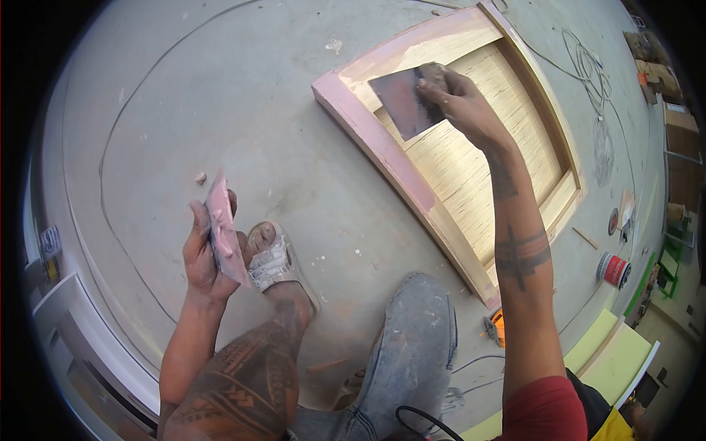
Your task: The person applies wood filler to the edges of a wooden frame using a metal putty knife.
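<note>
My right hand (pixel 454 95) grips a dark metal scraper blade (pixel 401 103) and presses it flat against the inner panel of a wooden door frame (pixel 441 213) lying on the concrete floor. The frame's near rail is smeared with pink filler. My left hand (pixel 206 250) is raised beside my knee and holds a second flat blade (pixel 224 231) coated in pink filler, edge up. My foot in a paint-spattered sandal (pixel 273 261) rests just right of that hand.
A small red and white can (pixel 614 269) stands to the right of the frame. An orange tool (pixel 496 327) lies by the frame's near corner. Coiled cable (pixel 588 70) lies at the far right. Yellow-green boards (pixel 610 353) lean at lower right.
</note>
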A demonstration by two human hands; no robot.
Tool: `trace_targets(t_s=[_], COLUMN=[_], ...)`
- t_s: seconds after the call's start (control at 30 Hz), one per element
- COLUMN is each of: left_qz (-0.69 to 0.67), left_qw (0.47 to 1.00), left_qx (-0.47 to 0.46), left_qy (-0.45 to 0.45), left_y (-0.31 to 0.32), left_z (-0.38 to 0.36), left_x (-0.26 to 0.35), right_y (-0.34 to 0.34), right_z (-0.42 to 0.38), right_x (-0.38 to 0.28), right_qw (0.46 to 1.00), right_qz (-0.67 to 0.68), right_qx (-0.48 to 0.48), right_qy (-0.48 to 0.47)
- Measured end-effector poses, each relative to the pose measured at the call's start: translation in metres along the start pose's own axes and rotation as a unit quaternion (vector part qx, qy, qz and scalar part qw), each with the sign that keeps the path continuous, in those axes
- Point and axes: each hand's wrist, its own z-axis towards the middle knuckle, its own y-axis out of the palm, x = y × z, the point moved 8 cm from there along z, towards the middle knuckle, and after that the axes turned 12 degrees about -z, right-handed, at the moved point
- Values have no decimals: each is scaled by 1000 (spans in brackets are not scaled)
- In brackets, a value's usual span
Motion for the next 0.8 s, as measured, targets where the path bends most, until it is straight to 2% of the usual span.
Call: trace_targets(t_s=[0.07, 0.1, 0.13, 0.17, 0.2, 0.23, 0.3, 0.33, 0.37, 0.43, 0.53, 0.57, 0.67, 0.77, 0.8], left_qz=[-17, -15, -49, -78, -100, -78, -13, 21, 28, 42, -73, -90, -58, -80, -79], left_qw=[999, 998, 995, 986, 972, 979, 987, 986, 989, 991, 975, 968, 971, 976, 979], left_qx=[40, 39, -14, -67, -116, -71, 7, 46, 25, -19, -161, -194, -208, -186, -173], left_qy=[-16, -36, -81, -129, -178, -177, -163, -161, -146, -123, -134, -133, -105, -77, -75], left_y=[3, 7, 13, 18, 23, 19, 45, 51, 51, 41, 12, 9, 33, 37, 29], left_z=[-1, -1, 2, 3, 2, 3, 1, 0, 1, 7, 2, -2, -10, -6, -6], left_x=[-13, -21, -28, -34, -40, -50, -69, -71, -67, -64, -46, -38, -14, -10, -12], right_y=[-6, -2, 7, 19, 32, 50, 94, 110, 125, 140, 144, 143, 131, 115, 116], right_z=[-20, -37, -58, -79, -103, -126, -172, -184, -196, -197, -188, -178, -172, -174, -170], right_x=[-19, -44, -72, -89, -105, -125, -151, -151, -151, -130, -101, -89, -37, -43, -37], right_qw=[999, 994, 986, 982, 969, 933, 841, 821, 800, 811, 838, 838, 925, 926, 928], right_qz=[-8, 17, 63, 50, -44, -102, -193, -222, -249, -293, -359, -447, -309, -228, -243], right_qx=[46, 75, 90, 107, 121, 113, 131, 148, 167, 178, 159, 72, 49, 241, 235], right_qy=[-16, -77, -122, -149, -211, -326, -488, -504, -519, -474, -379, -305, -216, -179, -158])
